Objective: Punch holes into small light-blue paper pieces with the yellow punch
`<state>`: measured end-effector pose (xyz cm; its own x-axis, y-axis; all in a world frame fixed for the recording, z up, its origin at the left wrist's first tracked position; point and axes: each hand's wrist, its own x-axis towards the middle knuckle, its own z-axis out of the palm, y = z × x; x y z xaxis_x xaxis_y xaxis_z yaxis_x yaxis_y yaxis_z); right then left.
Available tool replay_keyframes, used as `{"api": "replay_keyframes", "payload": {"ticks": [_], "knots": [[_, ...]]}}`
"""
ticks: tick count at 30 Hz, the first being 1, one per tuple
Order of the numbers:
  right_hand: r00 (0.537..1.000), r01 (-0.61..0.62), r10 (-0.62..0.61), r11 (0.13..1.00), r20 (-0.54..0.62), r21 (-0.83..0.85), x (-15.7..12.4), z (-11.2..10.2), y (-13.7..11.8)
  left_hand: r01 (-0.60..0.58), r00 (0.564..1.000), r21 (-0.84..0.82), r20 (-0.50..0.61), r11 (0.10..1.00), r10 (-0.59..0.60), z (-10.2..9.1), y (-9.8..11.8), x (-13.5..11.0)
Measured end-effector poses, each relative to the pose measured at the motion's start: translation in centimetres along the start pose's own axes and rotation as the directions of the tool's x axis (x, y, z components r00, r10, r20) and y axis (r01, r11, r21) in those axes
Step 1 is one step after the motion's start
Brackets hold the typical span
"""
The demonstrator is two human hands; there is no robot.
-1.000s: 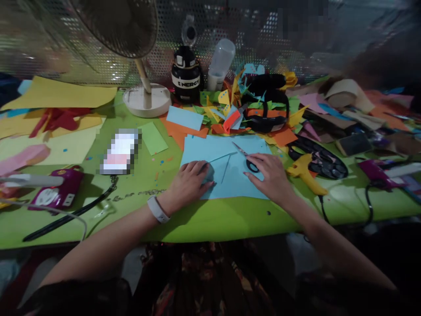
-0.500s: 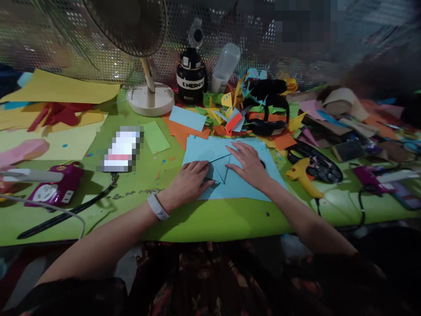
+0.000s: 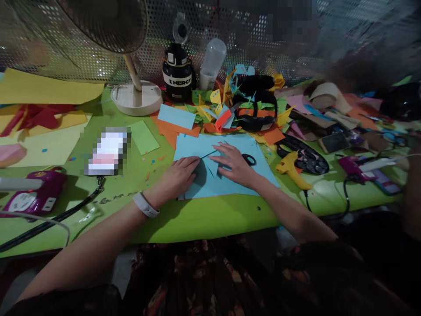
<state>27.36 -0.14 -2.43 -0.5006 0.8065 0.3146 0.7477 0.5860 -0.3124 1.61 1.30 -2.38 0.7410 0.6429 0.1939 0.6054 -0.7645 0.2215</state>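
Note:
A light blue paper sheet (image 3: 226, 184) lies on the green table (image 3: 204, 217) in front of me, with cut lines or creases near its middle. My left hand (image 3: 176, 175) rests flat on the sheet's left part, fingers stretched toward the cuts. My right hand (image 3: 235, 164) lies flat on the middle of the sheet, fingers spread and pointing left. Black-handled scissors (image 3: 249, 159) lie on the sheet just right of my right hand, partly hidden by it. A white band (image 3: 144, 205) is on my left wrist.
A desk fan (image 3: 131, 83), a black bottle (image 3: 177, 72) and a clear container (image 3: 212, 61) stand at the back. Coloured paper scraps (image 3: 226, 105), a yellow glue gun (image 3: 291, 169), black headphones (image 3: 259, 118) and a purple device (image 3: 31, 197) with cables surround the sheet.
My right hand moved left from the scissors onto the middle of the blue sheet and flattened there. My left hand stayed on the sheet. The view shifted slightly.

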Motion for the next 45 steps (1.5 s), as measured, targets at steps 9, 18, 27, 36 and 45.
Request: {"api": "replay_keyframes", "payload": {"ticks": [9,18,27,36,45], "knots": [[0.991,-0.091,0.105,0.985,-0.084,0.148,0.3,1.5,-0.8,-0.057,0.998,0.09,-0.025,0.994,0.06,0.2,0.4,-0.3],[0.867,-0.419,0.498,0.749,-0.019,0.513,1.3,1.8,-1.8,-0.108,0.994,0.089,-0.009,0.99,0.109,1.4,0.2,-0.6],[0.87,-0.465,0.493,0.834,-0.021,0.298,2.5,1.7,-2.9,-0.098,0.995,0.106,0.013,0.99,0.098,1.1,0.4,-0.5],[0.797,-0.586,0.596,0.722,0.098,0.367,3.4,1.3,-2.6,-0.091,0.996,0.06,-0.002,0.994,0.091,1.2,0.4,-0.5],[0.805,-0.577,0.584,0.735,0.099,0.357,3.9,2.0,-1.8,-0.079,0.997,0.056,0.026,0.995,0.077,1.3,0.4,-0.4]]}}
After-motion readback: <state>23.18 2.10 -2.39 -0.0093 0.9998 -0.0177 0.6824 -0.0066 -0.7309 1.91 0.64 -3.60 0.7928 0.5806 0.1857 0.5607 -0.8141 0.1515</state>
